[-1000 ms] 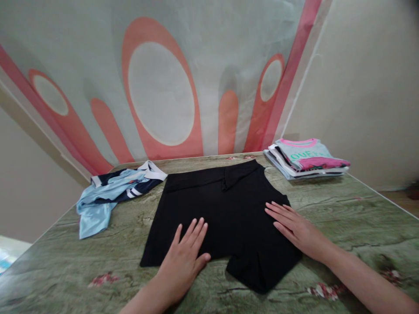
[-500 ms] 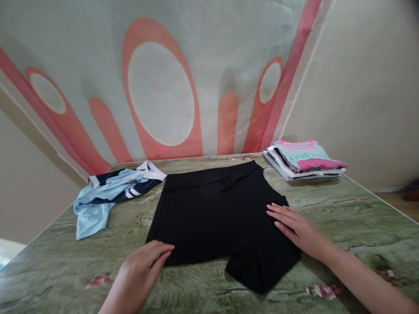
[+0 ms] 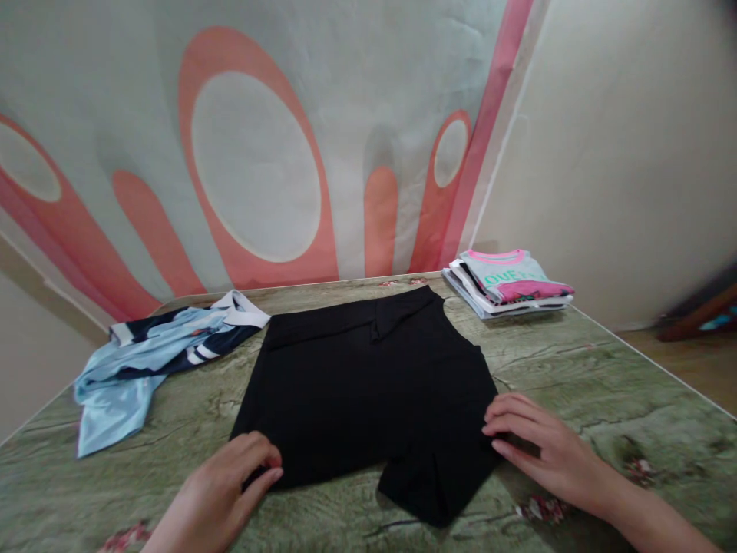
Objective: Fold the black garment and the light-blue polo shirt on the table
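Observation:
A pair of black shorts (image 3: 362,392) lies flat in the middle of the green patterned table (image 3: 604,369), waistband towards the wall. My left hand (image 3: 224,484) is at the near left corner of the shorts, its fingers curled and pinching the hem. My right hand (image 3: 541,445) sits at the right edge of the shorts near the leg opening, fingers bent and closed on the fabric there.
A crumpled light blue and navy garment (image 3: 143,361) lies at the left of the table. A stack of folded clothes (image 3: 507,280) with a grey and pink shirt on top sits at the back right corner. The table's right edge borders a wooden floor (image 3: 691,353).
My left hand slid from the middle of the shorts to their near left corner and curled. My right hand moved from lying flat on the shorts to their right edge, fingers bent.

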Demonstrator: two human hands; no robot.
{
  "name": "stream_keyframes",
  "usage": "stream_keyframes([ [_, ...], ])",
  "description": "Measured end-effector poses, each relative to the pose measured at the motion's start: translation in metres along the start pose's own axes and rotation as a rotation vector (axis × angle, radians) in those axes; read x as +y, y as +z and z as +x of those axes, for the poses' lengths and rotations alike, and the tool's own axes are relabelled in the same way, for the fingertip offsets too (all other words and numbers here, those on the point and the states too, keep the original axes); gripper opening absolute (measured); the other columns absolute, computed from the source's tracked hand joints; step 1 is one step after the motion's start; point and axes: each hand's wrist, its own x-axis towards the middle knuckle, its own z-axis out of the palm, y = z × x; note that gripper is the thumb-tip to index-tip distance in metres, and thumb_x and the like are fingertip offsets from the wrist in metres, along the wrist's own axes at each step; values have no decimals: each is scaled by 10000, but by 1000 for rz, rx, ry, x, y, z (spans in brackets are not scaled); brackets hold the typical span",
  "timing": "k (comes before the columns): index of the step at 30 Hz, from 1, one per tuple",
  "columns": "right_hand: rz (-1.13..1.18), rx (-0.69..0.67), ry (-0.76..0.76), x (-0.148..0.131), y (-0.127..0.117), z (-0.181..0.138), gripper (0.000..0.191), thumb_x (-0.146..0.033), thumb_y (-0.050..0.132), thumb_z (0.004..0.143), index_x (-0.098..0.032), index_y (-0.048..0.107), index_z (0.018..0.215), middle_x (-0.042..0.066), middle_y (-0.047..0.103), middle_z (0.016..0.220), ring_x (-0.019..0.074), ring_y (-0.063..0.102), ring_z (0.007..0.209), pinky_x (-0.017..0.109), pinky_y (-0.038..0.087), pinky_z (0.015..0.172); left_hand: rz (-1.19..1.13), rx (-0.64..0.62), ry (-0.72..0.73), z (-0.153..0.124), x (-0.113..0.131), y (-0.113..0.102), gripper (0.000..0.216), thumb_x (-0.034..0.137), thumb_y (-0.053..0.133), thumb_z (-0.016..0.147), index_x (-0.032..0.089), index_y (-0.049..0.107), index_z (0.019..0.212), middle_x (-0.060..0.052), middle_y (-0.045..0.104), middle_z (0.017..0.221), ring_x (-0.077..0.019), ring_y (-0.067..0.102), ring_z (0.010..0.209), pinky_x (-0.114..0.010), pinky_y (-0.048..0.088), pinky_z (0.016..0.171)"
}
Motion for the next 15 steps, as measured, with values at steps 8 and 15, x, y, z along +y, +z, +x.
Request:
stream_keyframes([
  [8, -12, -19, 59, -14, 7, -20, 144, -302, 573, 900, -291, 687, 988, 54, 619, 1214, 246, 533, 1183, 426, 454, 989, 198, 196, 34, -45, -51, 30, 255, 443, 581, 840, 354, 708, 1042, 7, 708, 1129, -231, 669, 1045, -326, 555, 894],
  [15, 60, -6, 112, -18, 8, -21, 136, -282, 523, 924, -276, 639, 997, 45, 673, 1052, 222, 589, 1066, 379, 487, 932, 355, 269, 126, -54, -63, 45, 332, 288, 495, 843, 294, 661, 1131, -15, 713, 1141, -241, 681, 1017, -335, 554, 883],
])
